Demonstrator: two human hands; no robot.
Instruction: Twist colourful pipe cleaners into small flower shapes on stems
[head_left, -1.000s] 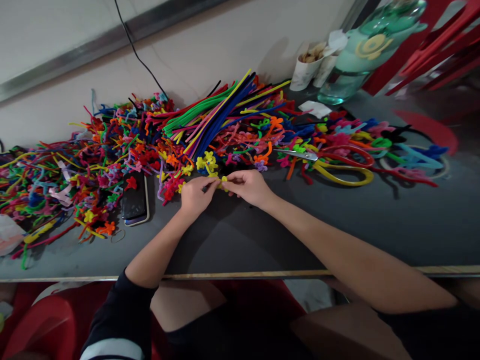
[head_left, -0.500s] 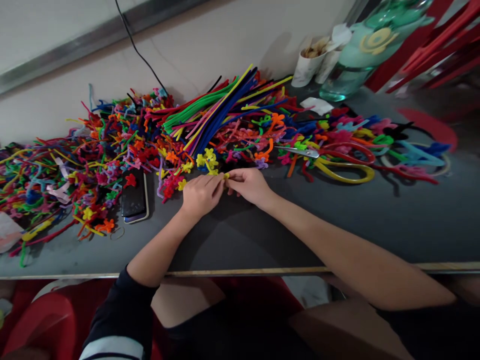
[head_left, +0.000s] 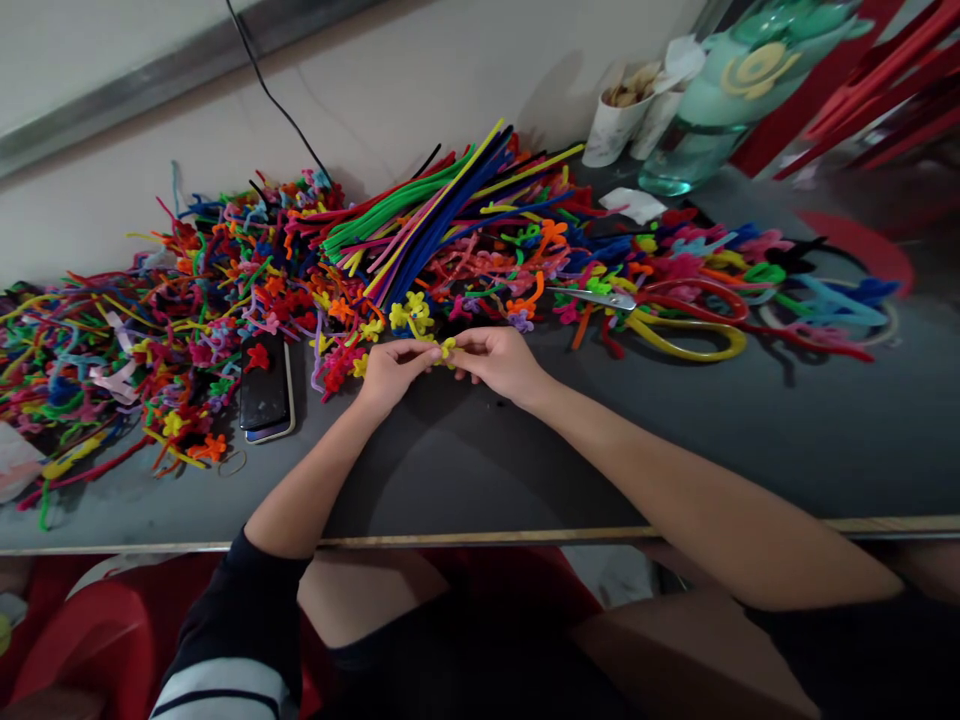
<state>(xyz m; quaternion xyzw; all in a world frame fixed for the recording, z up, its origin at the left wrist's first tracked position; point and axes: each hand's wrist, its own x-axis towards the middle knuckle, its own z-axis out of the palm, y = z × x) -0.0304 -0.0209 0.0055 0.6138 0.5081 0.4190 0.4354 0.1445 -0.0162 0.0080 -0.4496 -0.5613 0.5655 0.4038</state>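
Between my fingertips is a small yellow pipe cleaner flower (head_left: 448, 348), its loops partly covered by the fingers. My left hand (head_left: 395, 372) pinches it from the left, thumb and forefinger together. From the right, my right hand (head_left: 501, 362) pinches the same piece, its other fingers curled below. Just beyond the hands lie several finished yellow pipe cleaner flowers (head_left: 411, 314). A bundle of long straight pipe cleaners (head_left: 427, 215) rests on the heap behind them.
A wide heap of coloured pipe cleaner pieces (head_left: 202, 300) runs along the wall. A phone (head_left: 267, 390) lies left of my hands. Scissors (head_left: 686, 338) with red and yellow handles lie to the right. Paper cups (head_left: 611, 130) and a green water bottle (head_left: 694, 140) stand at the back right.
My left hand has turned and its fingers have straightened toward the right, leaving more of the yellow flower showing. My right hand stays almost in place, still pinching.
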